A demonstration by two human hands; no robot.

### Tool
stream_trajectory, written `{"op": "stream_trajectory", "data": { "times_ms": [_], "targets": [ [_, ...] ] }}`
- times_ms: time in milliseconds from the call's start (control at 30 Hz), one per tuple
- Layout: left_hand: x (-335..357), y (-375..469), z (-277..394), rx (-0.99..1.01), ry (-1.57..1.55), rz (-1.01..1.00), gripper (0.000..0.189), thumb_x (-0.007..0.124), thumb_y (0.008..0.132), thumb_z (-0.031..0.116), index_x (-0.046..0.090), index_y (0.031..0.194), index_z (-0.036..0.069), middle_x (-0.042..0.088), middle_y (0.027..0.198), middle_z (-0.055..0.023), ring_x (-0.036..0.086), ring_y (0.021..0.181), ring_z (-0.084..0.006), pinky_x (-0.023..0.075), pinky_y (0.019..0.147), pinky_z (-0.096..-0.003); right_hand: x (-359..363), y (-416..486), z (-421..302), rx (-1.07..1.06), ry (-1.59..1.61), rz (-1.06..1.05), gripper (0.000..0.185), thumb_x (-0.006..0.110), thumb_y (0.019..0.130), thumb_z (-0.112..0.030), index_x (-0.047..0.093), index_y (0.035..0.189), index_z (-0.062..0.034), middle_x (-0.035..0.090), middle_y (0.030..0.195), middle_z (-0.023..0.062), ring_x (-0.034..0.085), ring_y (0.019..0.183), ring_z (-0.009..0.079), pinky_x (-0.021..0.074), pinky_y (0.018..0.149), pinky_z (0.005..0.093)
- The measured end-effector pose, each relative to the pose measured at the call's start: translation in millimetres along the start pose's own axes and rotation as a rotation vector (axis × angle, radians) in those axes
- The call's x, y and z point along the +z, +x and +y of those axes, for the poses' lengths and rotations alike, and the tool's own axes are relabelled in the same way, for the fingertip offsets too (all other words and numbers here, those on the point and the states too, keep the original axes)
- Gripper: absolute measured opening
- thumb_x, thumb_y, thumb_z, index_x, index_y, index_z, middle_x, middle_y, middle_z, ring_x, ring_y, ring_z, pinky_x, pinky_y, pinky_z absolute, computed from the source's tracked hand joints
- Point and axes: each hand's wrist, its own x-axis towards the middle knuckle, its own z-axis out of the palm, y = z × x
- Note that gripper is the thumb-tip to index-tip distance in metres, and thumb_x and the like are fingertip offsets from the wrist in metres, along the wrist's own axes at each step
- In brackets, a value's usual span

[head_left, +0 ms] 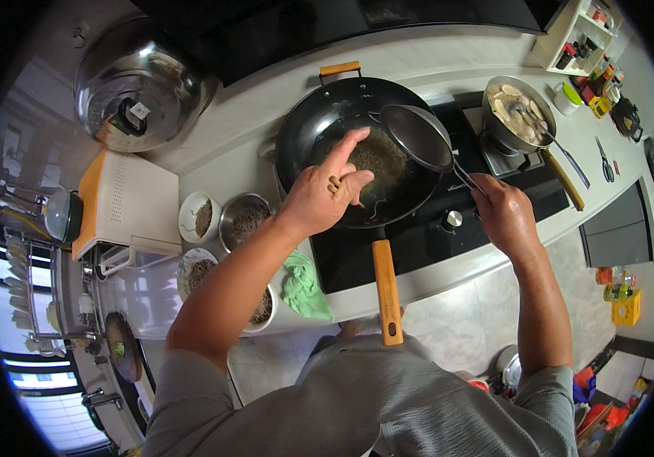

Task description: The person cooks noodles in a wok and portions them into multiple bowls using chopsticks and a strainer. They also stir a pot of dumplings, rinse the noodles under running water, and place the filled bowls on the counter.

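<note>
My right hand (504, 214) grips the metal handle of a fine-mesh strainer (418, 137). The strainer's bowl is raised over the right side of a black wok (315, 123), which stands on the cooktop. Above the wok's middle, my left hand (327, 197) is closed around what look like wooden chopsticks (334, 184), seen nearly end-on, with its index finger stretched out. Cloudy liquid (384, 160) with thin strands lies in the bottom of the wok, partly hidden by my left hand. The wok's wooden handle (387, 291) points toward my body.
Bowls of thin brownish noodles stand left, including a white bowl (186, 212) and a steel bowl (227, 233). A green cloth (304, 285) lies by the black cooktop (338, 263). Right, a pot (492, 85) holds sliced food and a ladle (567, 154); scissors (605, 163) lie beyond.
</note>
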Motion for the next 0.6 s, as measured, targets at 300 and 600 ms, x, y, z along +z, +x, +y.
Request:
{"op": "stream_trajectory", "data": {
  "times_ms": [300,600],
  "targets": [
    [-14,8,14,0.23,-0.038,-0.127,0.094,0.056,0.104,0.058,0.01,0.168,0.007,0.065,0.072,-0.008,0.065,0.067,-0.0166,0.0523,0.072,-0.0298,-4,1,1,0.006,-0.052,0.009,0.025,0.067,0.097,-0.011,0.073,0.121,-0.0103,0.076,0.103,0.017,0.073,0.084,0.0393,0.0591,0.073,0.0461],
    [-11,15,9,0.185,0.067,-0.123,0.079,0.065,0.106,0.033,0.021,0.168,0.01,0.064,0.07,-0.0092,0.065,0.065,-0.0175,0.053,0.072,-0.0321,-5,-4,-7,0.01,-0.06,0.037,0.024,0.067,0.097,-0.009,0.073,0.12,-0.0085,0.077,0.102,0.0177,0.074,0.084,0.038,0.0596,0.074,0.0448]
  ]
}}
